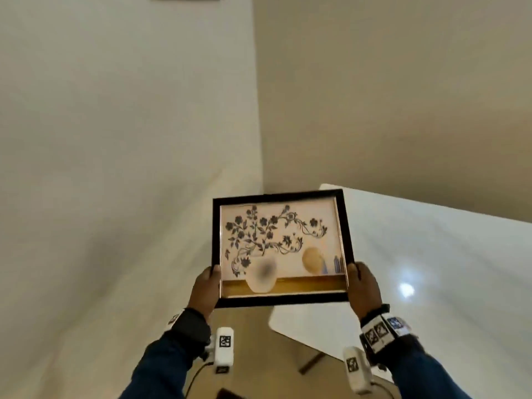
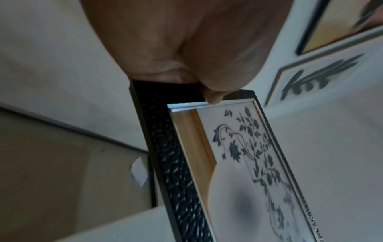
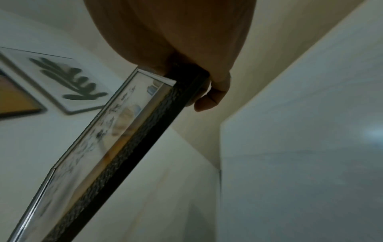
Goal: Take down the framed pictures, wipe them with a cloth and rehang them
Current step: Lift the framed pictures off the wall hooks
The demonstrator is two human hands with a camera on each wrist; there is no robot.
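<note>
The left hand and the right hand hold one framed picture up in the air, in front of the person. Each hand is a grip on a lower corner: the left one clasps the lower left corner of the black frame, the right one clasps the lower right corner. In the left wrist view a thumb presses on the front edge of the frame, and in the right wrist view fingers curl round behind it. The picture faces the person and leans a little. It shows dark flowers on curly stems coming out of a pale vase, with a round yellow shape beside it. Each wrist wears a band with black and white square marks. Behind the picture on the right is a white shiny worktop with a bright spot of light on it. Farther back two plain walls meet in a corner. The wrist views show two more pictures on the wall, both blurry.
</note>
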